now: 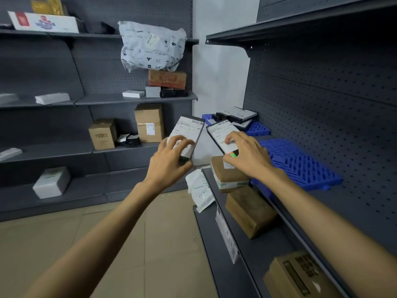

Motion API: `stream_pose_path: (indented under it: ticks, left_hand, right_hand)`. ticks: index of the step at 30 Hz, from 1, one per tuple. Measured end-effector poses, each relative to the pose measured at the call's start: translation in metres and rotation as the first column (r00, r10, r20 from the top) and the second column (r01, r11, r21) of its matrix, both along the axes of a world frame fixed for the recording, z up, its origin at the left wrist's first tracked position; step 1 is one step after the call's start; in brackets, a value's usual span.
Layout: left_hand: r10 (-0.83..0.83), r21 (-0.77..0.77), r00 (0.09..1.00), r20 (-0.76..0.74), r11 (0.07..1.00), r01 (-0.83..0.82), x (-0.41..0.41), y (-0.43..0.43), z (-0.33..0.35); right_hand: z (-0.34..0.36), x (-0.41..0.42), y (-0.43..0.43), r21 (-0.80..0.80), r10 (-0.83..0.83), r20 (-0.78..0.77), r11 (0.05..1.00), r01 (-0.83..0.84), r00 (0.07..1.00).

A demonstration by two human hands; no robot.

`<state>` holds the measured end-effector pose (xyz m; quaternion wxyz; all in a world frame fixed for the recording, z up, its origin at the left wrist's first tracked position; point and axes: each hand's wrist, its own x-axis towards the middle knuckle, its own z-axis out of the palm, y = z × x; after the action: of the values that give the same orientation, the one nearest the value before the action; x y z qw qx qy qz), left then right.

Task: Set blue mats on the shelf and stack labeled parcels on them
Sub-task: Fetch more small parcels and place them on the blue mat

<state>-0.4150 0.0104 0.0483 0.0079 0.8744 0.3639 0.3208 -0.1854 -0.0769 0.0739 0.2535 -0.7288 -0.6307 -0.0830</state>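
Note:
My left hand (169, 160) grips a slim black parcel (190, 129) with a white barcode label, held in the air left of the right-hand shelf. My right hand (247, 157) grips a second labeled black parcel (221, 134), tilted above the shelf edge. A bare blue mat (300, 164) lies on the right shelf (285, 209) just beyond my right hand. Farther back, another blue mat (257, 128) carries a small stack of labeled black parcels (240, 116).
Brown boxes (249, 209) sit on the lower right shelf under my right hand, one more (300, 276) nearer. A white mailer bag (199, 190) hangs at that shelf's end. The left shelving holds cardboard boxes (149, 123), white boxes and a grey bag (150, 46). Tiled floor lies between.

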Motion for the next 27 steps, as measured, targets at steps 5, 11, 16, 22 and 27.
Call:
stream_pose_path:
  ticks: [5, 11, 16, 22, 27]
  left_hand:
    - [-0.049, -0.033, 0.999, -0.016, 0.998, 0.048, 0.034, 0.12, -0.002]
    - [-0.168, -0.103, 0.985, -0.033, 0.981, 0.163, 0.091, 0.259, 0.009]
    - [-0.256, -0.146, 0.965, -0.053, 0.958, 0.246, 0.163, 0.317, -0.012]
    - [-0.342, -0.191, 0.938, -0.053, 0.926, 0.327, 0.256, 0.386, -0.028]
    - [-0.429, -0.24, 0.902, -0.056, 0.883, 0.405, 0.323, 0.431, -0.028]
  right_hand:
    - [0.005, 0.039, 0.11, 0.036, -0.067, -0.037, 0.997, 0.068, 0.997]
    - [0.012, 0.085, 0.218, 0.132, -0.161, -0.071, 0.977, 0.169, 0.984]
    - [-0.019, 0.138, 0.266, 0.013, -0.27, -0.068, 0.962, 0.272, 0.96]
    - [-0.034, 0.209, 0.334, 0.018, -0.37, -0.098, 0.928, 0.373, 0.924]
    - [-0.038, 0.255, 0.376, -0.011, -0.468, -0.13, 0.882, 0.471, 0.874]
